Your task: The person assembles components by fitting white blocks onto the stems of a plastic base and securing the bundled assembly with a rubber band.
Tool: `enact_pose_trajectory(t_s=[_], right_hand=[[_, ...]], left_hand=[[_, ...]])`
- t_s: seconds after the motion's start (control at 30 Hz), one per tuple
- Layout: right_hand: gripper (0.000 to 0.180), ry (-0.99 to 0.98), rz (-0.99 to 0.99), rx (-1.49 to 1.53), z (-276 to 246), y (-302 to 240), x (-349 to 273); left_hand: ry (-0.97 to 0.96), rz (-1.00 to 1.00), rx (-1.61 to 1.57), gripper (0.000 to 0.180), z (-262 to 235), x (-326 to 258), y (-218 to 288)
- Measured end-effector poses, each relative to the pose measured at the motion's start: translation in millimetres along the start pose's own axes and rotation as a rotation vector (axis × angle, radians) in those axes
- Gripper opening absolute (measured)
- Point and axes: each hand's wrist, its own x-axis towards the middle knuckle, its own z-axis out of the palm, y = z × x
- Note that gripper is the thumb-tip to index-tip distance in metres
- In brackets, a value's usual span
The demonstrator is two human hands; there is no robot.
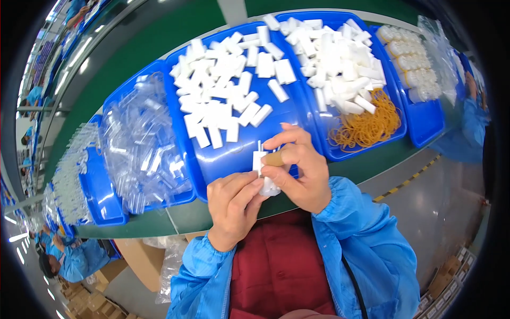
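Over the near worktop edge [186, 225], our left grip [231, 204] and right grip [303, 173] pinch one white piece [257, 160], seemingly unfinished, with many blocks [219, 110] left loose.

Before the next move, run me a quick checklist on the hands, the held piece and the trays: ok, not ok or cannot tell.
1. Left hand on the white piece: ok, fingers against its near end.
2. Right hand on the same piece: ok, thumb and fingers at its right side.
3. Underside of the piece free of damage: cannot tell, it faces away.
4. White blocks inside the middle tray: ok, most piled toward its far side.
5. Rubber bands in a tray of their own: not ok, they share one with a white heap.
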Motion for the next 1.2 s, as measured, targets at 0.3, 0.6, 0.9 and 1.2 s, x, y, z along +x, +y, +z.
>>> enact_pose_trajectory(t_s=[0.3,0.6,0.9,1.2], right_hand=[[0.023,0.192,0.073,-0.400,-69,7,6],[0.028,-0.129,-0.027,-1.108,-127,40,12],[0.038,0.390,0.273,0.146,-82,-7,22],[0.022,-0.016,0.534,0.460,-23,-8,17]], left_hand=[[0.010,0.001,-0.019,0.044,4,-3,1],[-0.031,-0.092,-0.010,0.041,11,0,1],[-0.155,0.050,-0.085,0.038,0,8,8],[-0.212,0.100,-0.055,0.039,-16,7,12]])
